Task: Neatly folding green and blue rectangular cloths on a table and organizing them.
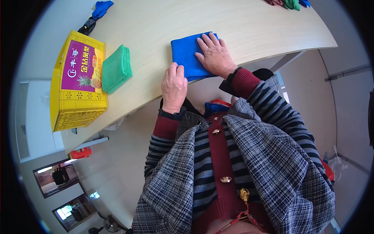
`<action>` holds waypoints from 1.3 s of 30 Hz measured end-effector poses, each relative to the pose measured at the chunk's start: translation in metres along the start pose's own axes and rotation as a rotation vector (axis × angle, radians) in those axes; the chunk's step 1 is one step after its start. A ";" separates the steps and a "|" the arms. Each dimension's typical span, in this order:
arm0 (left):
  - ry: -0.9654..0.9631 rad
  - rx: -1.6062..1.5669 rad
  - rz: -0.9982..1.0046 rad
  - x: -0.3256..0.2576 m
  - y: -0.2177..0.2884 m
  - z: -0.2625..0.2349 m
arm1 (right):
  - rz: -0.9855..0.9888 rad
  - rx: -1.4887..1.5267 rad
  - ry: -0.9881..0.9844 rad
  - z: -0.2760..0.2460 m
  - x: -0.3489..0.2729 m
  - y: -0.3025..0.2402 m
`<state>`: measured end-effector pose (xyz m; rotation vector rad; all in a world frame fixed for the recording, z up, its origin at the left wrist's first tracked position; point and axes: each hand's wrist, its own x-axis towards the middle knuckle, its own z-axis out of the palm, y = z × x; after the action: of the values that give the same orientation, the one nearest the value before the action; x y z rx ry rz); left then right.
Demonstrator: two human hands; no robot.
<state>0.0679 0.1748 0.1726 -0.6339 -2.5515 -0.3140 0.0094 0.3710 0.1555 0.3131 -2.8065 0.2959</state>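
Note:
A blue cloth [186, 50], folded into a flat rectangle, lies at the near edge of the table. My right hand [216, 56] rests flat on its right part with fingers spread. At the cloth's near left corner, my left hand [174, 87] is closed, its fingers curled and pinching the cloth's edge; the fingertips are partly hidden. A green cloth [117, 70], folded into a thick pad, lies to the left, against a yellow plastic basket.
The yellow basket [80, 105] with a purple label stands at the table's left end. Past it lies a crumpled blue cloth [102, 9] beside a black item [87, 26]. Several coloured cloths [291, 4] sit at the far right of the pale wooden table [156, 23].

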 end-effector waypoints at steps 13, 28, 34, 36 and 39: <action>-0.085 -0.257 0.041 -0.010 -0.016 -0.025 | -0.090 0.046 0.070 0.008 0.005 -0.001; -0.228 -0.223 -0.197 0.039 -0.026 0.051 | -0.161 -0.027 -0.057 0.010 0.002 0.011; -0.255 -0.226 -0.294 0.027 -0.030 0.039 | -0.176 -0.016 -0.055 0.015 0.003 0.003; -0.198 -0.197 -0.233 0.035 -0.026 0.043 | -0.157 0.000 -0.037 0.013 0.008 0.009; -0.132 -0.184 -0.042 0.042 -0.009 0.022 | -0.115 0.097 0.011 -0.004 0.004 0.018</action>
<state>0.0221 0.1904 0.1744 -0.6896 -2.6851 -0.5427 0.0026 0.3885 0.1576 0.4909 -2.7555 0.4065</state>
